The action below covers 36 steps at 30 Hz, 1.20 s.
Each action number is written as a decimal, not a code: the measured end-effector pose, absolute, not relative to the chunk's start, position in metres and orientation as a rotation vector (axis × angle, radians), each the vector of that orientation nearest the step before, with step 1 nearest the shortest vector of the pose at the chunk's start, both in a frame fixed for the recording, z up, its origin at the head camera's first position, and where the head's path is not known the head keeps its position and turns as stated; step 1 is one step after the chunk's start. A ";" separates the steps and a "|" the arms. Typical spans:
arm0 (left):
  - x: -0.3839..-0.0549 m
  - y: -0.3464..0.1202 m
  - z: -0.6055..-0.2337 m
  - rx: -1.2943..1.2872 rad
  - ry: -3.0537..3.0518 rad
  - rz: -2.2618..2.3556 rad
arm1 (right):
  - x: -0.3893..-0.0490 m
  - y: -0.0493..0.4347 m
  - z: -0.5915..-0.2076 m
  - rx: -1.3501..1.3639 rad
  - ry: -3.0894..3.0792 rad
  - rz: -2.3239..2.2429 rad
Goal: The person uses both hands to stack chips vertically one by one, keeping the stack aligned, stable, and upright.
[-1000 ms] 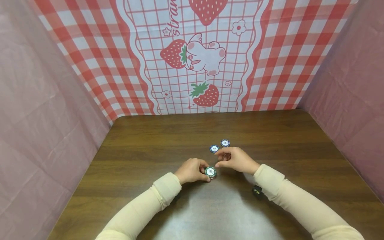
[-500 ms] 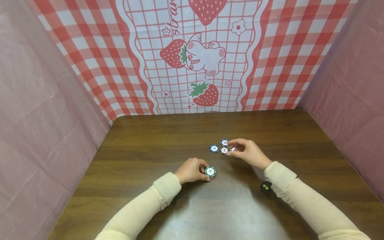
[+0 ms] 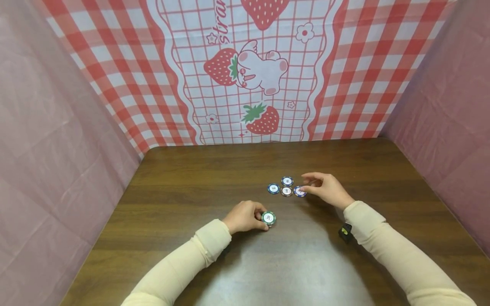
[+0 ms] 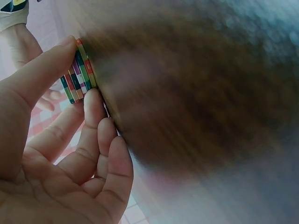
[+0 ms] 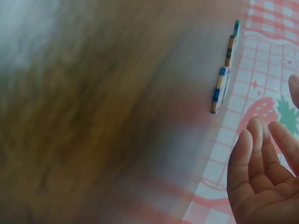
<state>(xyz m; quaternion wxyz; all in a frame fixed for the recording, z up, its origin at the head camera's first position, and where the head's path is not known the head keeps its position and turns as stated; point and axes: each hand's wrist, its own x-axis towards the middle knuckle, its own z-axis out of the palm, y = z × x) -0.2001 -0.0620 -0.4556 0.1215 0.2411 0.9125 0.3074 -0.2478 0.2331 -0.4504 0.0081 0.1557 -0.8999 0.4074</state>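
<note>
A short stack of poker chips [image 3: 269, 218] with a green chip on top stands on the table, its layered coloured edges facing the left wrist view. My left hand [image 3: 244, 217] pinches its sides between thumb and fingers. Farther back lie a blue chip [image 3: 273, 188], a second blue chip [image 3: 287, 181], a brown chip [image 3: 286, 191] and a rightmost blue chip [image 3: 299, 191], flat and close together. Over that rightmost chip hovers my right hand [image 3: 328, 189], its thumb overlapping the chip in the head view. In the right wrist view its fingers [image 5: 268, 158] are loosely bent with nothing between them.
The brown wooden table [image 3: 183, 178] meets a strawberry-patterned checked cloth [image 3: 256, 85] at its far edge. Pink curtains [image 3: 57, 148] hang at both sides. A small black device [image 3: 345, 232] sits under the right sleeve.
My right hand has moved right and slightly back, leaving a brown chip and another blue chip beside the two blue ones. The left hand stays at the stack.
</note>
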 end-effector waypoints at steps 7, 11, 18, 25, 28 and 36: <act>-0.200 -0.062 -0.455 0.703 2.668 0.889 | -0.256 0.239 -0.455 0.505 -2.881 1.253; -0.201 -0.062 -0.456 0.705 2.666 0.891 | -0.259 0.241 -0.457 0.506 -2.949 1.256; -0.201 -0.062 -0.457 0.703 2.665 0.888 | -0.264 0.242 -0.458 0.527 -3.028 1.262; -0.200 -0.062 -0.457 0.701 2.663 0.891 | -0.268 0.239 -0.461 0.568 -3.059 1.170; -0.200 -0.062 -0.456 0.702 2.663 0.894 | -0.269 0.238 -0.462 0.576 -3.067 1.133; -0.200 -0.062 -0.456 0.708 2.664 0.898 | -0.268 0.234 -0.460 0.607 -3.063 1.082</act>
